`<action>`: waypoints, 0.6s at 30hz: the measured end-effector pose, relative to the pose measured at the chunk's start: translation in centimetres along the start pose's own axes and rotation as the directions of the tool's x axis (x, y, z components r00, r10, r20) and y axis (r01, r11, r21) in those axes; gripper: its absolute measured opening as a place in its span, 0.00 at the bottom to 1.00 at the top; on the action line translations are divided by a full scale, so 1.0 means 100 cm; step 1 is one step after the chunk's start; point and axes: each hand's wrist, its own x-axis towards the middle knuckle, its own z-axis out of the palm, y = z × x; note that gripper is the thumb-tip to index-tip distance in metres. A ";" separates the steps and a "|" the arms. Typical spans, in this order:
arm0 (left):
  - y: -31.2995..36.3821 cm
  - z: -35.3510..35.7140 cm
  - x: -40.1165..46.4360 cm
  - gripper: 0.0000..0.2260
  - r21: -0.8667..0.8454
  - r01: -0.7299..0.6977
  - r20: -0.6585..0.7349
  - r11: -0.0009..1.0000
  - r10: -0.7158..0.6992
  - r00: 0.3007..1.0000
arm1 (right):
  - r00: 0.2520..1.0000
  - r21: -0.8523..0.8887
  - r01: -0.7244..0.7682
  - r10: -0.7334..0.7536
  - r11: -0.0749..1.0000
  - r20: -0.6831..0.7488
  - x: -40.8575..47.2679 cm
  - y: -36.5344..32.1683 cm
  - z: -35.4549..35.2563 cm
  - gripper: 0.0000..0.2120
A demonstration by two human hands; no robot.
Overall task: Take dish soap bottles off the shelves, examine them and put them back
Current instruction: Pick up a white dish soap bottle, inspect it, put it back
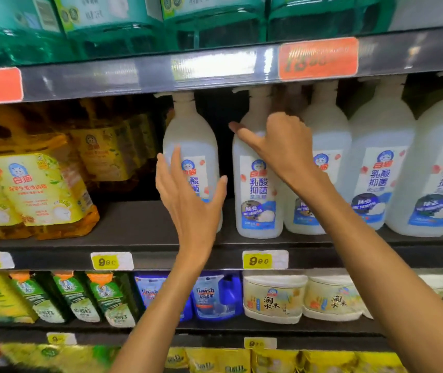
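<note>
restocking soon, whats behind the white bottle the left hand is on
Behind the leftmost white bottle under the left hand only dark shelf space shows. Whether another bottle stands directly behind it cannot be seen; the bottle covers that spot.

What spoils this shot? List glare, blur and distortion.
Head view: glare whitens the price strip on the upper shelf rail; the orange tag and green bottles above are smeared; wide-angle lens bows the shelf edges; the white bottle labels and both hands stay fairly sharp.
</note>
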 end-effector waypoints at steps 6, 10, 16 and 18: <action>0.007 0.011 -0.034 0.36 0.043 -0.086 0.086 0.995 0.082 0.993 | 0.999 0.275 -0.033 0.022 0.961 0.044 -0.007 0.002 -0.009 0.30; 0.007 0.012 -0.047 0.39 0.007 -0.156 0.195 0.988 0.152 0.969 | 1.000 0.555 -0.011 0.014 0.832 -0.002 -0.026 0.000 -0.019 0.21; 0.013 0.009 -0.057 0.42 -0.190 0.000 0.460 0.982 0.089 0.883 | 0.995 0.606 0.098 -0.071 0.789 -0.069 -0.054 -0.011 -0.035 0.20; 0.012 0.004 -0.058 0.42 -0.222 -0.008 0.457 0.975 0.112 0.882 | 0.996 0.634 0.084 -0.081 0.769 -0.035 -0.058 -0.013 -0.044 0.18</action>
